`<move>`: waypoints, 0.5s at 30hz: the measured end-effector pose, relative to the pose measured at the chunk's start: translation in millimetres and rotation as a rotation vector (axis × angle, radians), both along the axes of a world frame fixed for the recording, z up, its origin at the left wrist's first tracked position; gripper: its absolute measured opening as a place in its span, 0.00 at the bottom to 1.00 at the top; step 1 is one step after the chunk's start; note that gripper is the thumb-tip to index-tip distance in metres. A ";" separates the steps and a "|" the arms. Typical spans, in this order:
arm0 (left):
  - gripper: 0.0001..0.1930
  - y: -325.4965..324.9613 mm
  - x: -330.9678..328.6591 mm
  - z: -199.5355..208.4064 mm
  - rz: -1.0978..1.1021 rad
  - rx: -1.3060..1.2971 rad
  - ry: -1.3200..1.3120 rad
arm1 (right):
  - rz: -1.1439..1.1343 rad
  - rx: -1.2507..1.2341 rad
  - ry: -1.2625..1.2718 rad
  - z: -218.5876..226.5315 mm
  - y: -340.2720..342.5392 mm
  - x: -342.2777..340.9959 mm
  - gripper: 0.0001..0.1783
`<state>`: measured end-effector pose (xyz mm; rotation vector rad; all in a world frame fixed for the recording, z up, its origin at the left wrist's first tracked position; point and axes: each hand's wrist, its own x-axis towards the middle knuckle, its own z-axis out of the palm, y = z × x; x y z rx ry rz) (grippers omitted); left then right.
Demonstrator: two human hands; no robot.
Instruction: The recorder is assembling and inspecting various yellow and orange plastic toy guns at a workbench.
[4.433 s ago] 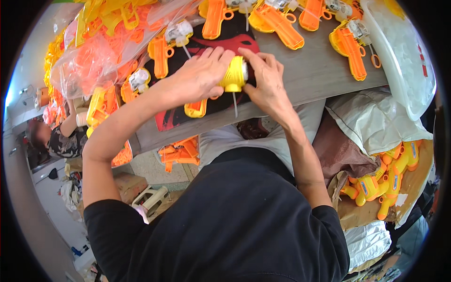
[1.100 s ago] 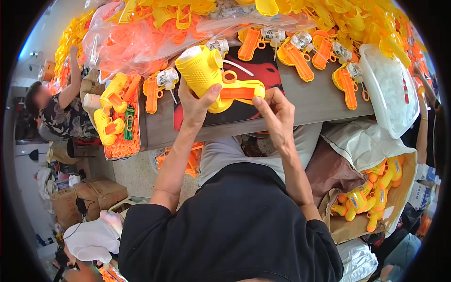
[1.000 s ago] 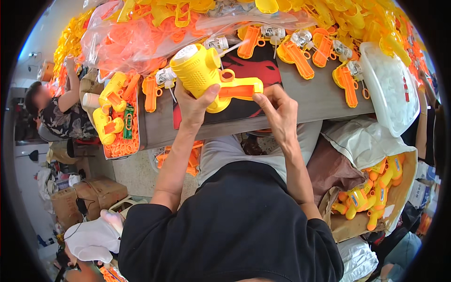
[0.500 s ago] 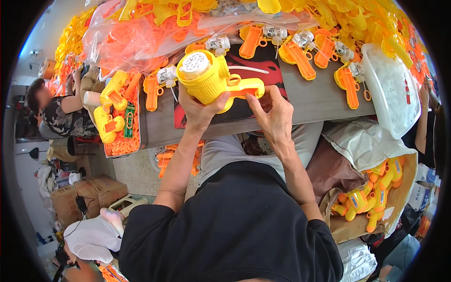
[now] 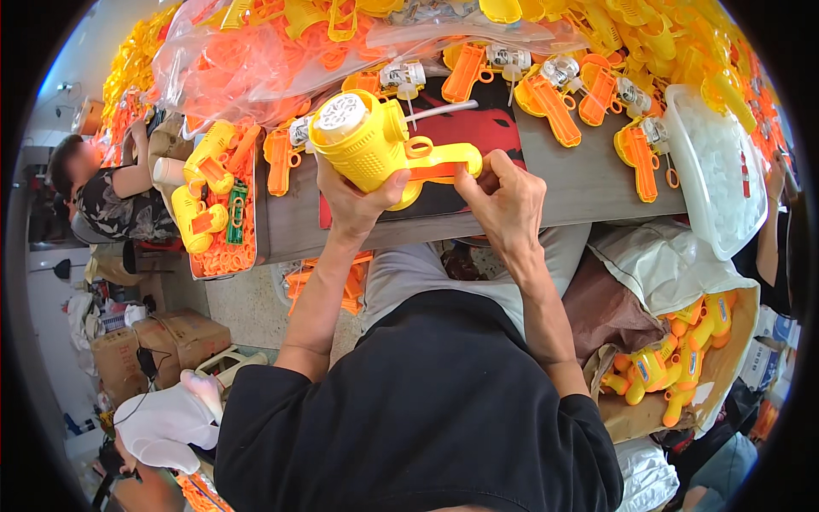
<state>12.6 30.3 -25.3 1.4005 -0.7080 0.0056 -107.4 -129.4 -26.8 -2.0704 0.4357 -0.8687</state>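
Head: LH (image 5: 357, 203) spread arnd toy (image 5: 365, 152), RH (image 5: 510, 200) pinches handle (image 5: 444, 156)

White tub (image 5: 705, 192) as barrier at right

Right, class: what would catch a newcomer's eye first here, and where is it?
Most likely the yellow toy, cradled in the left hand above the table, right hand at its handle. Next comes the heap of orange parts and clear plastic at upper left, then the white tub at right.
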 end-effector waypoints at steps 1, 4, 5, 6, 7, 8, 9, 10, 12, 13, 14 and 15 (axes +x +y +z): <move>0.37 -0.2 -2.4 4.8 -0.009 0.002 0.005 | 0.014 0.027 0.028 -0.1 -1.7 0.7 0.17; 0.36 0.2 -5.3 3.5 0.009 -0.032 0.004 | 0.044 0.057 0.226 9.0 -6.9 -3.5 0.12; 0.35 1.4 -5.7 1.6 0.028 -0.069 0.000 | 0.052 0.057 0.225 4.3 -7.3 -1.8 0.12; 0.35 0.9 -5.6 0.4 0.025 -0.071 0.002 | 0.233 0.342 0.088 0.1 -8.6 0.2 0.16; 0.35 0.3 -5.7 -0.6 0.012 -0.108 0.037 | 0.413 0.626 -0.054 -1.9 -10.0 0.6 0.21; 0.35 -0.3 -5.7 -2.0 -0.002 -0.144 0.073 | 0.594 0.846 -0.057 -1.4 -12.4 -5.6 0.27; 0.35 0.1 -5.9 -4.3 -0.001 -0.143 0.075 | 0.595 0.848 -0.055 -1.0 -11.9 -6.8 0.27; 0.35 -0.2 -4.7 -7.6 -0.004 -0.098 0.052 | 0.597 0.883 -0.051 -1.1 -11.5 -7.9 0.25; 0.35 -8.6 4.6 -19.1 0.007 -0.058 0.067 | 0.598 0.918 -0.049 -5.6 -9.6 -9.6 0.24; 0.35 -10.9 5.0 -24.8 -0.014 -0.069 0.129 | 0.544 0.860 -0.029 -14.1 -5.3 -10.4 0.23; 0.37 -6.2 9.2 -26.7 -0.137 -0.068 0.182 | 0.490 0.803 -0.009 -22.6 -0.9 -10.9 0.22; 0.39 1.0 16.4 -28.4 -0.254 -0.066 0.230 | 0.443 0.746 0.009 -27.4 0.5 -7.7 0.21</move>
